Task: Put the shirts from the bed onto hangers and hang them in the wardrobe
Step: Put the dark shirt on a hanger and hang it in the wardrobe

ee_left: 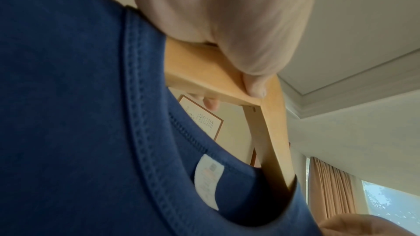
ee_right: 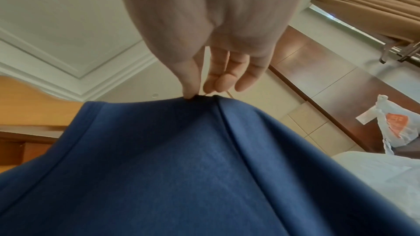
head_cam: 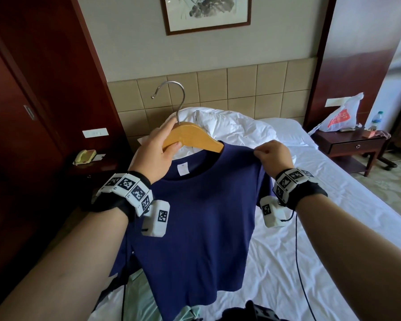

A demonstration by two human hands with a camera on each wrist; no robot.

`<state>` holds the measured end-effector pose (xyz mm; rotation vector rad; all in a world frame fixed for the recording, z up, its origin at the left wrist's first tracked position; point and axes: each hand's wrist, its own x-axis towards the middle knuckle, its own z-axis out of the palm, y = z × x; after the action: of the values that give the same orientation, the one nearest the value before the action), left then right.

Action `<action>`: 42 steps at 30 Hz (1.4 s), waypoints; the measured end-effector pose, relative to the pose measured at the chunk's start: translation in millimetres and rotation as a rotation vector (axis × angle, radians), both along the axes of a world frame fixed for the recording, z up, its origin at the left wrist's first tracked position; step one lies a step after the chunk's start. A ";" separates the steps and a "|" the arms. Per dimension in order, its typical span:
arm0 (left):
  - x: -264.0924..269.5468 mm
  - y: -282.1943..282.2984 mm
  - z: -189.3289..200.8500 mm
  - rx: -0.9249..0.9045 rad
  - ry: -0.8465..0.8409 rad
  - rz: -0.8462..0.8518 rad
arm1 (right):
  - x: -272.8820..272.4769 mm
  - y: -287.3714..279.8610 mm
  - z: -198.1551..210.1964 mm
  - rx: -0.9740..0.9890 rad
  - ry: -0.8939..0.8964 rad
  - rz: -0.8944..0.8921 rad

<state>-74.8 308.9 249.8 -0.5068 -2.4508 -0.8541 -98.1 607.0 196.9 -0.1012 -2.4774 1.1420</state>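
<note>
A navy blue T-shirt [head_cam: 195,228] hangs in front of me over the bed [head_cam: 333,228]. A wooden hanger [head_cam: 195,135] with a metal hook [head_cam: 171,98] is pushed into its neck opening, its right arm inside the shirt. My left hand [head_cam: 158,151] grips the hanger's left arm near the hook; the left wrist view shows its thumb [ee_left: 254,87] pressed on the wood [ee_left: 272,132] above the collar [ee_left: 147,141]. My right hand [head_cam: 271,154] pinches the shirt's right shoulder; its fingertips [ee_right: 193,89] hold the fabric [ee_right: 181,168]. A pale green garment [head_cam: 144,295] lies on the bed below.
A dark wooden wardrobe [head_cam: 33,112] stands at the left, with a nightstand and telephone [head_cam: 85,156] beside it. White pillows [head_cam: 229,128] are heaped at the headboard. At the right a nightstand [head_cam: 354,144] bears a plastic bag [head_cam: 340,117] and a bottle [head_cam: 377,119].
</note>
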 end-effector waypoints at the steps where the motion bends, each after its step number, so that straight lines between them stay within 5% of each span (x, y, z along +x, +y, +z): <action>1: -0.4 0.0 -0.5 -0.018 0.006 -0.002 | -0.2 -1.3 0.3 0.020 -0.004 -0.001; 14: 1.9 11.9 -6.1 0.074 -0.032 -0.076 | -3.9 -9.4 15.6 0.015 -0.055 -0.083; 19: 3.9 17.2 0.4 0.088 -0.015 -0.109 | 18.5 -38.5 29.8 -0.096 0.180 0.141; 24: 7.8 32.0 8.1 0.117 -0.049 -0.141 | 34.7 -71.2 47.3 0.050 0.126 0.405; 35: 4.6 -4.7 -21.4 -0.020 -0.345 0.049 | 37.6 -70.2 48.0 0.085 0.135 0.262; 42: 6.9 -6.1 -29.0 -0.082 -0.275 0.065 | 46.6 -60.0 54.1 0.058 0.164 0.211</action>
<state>-68.0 302.7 220.8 -0.3558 -2.7457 -0.8480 -51.4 546.9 250.9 0.2659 -2.4148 1.1109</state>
